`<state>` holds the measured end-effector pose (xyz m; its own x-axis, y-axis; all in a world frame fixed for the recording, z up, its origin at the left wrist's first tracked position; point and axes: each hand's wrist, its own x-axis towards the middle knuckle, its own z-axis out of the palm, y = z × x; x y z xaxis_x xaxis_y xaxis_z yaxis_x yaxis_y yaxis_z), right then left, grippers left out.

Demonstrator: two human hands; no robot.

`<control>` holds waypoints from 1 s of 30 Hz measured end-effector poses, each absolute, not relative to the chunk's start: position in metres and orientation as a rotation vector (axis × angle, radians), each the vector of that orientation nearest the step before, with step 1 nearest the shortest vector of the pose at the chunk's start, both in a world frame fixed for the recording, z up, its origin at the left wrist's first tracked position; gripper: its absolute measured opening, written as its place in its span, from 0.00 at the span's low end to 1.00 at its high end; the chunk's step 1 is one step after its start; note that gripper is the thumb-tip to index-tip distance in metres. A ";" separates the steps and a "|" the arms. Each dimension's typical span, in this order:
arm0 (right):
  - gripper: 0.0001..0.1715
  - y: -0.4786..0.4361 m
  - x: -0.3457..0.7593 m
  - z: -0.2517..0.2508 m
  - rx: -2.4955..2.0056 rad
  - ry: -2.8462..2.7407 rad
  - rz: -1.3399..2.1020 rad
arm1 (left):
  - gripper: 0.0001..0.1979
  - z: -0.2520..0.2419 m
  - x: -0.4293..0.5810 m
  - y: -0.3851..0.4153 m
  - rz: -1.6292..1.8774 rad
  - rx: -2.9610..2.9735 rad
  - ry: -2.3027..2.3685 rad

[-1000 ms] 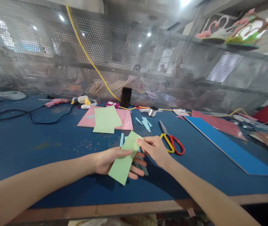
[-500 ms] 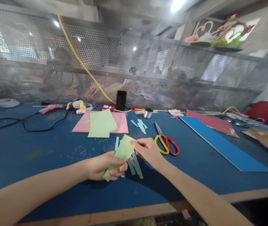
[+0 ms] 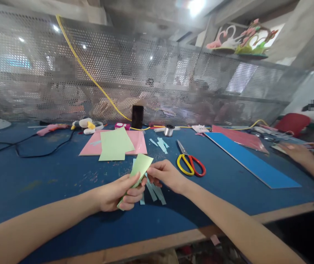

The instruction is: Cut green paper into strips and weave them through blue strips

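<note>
Whereas spread broad and flat over the left palm a second ago, now doubled lengthwise into a narrow green paper (image 3: 139,169). Clamped at the lower end by the left hand (image 3: 118,192), thumb on top, fingers curled beneath; nipped at the side edge by the right hand (image 3: 163,175) between thumb and fingertips. Held just above the blue table (image 3: 49,176), over loose pale blue strips (image 3: 154,191), scissors (image 3: 190,164) near on the right. Judging by the narrowing, folding well under way. Looks thin, matt, pale green, top corner pointing away.
</note>
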<state>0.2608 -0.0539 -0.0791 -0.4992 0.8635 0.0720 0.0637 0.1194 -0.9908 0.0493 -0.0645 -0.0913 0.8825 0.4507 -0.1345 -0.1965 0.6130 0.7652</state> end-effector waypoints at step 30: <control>0.21 -0.055 0.241 -0.094 -1.017 -1.342 1.428 | 0.18 -0.092 0.054 -0.068 0.509 1.176 0.606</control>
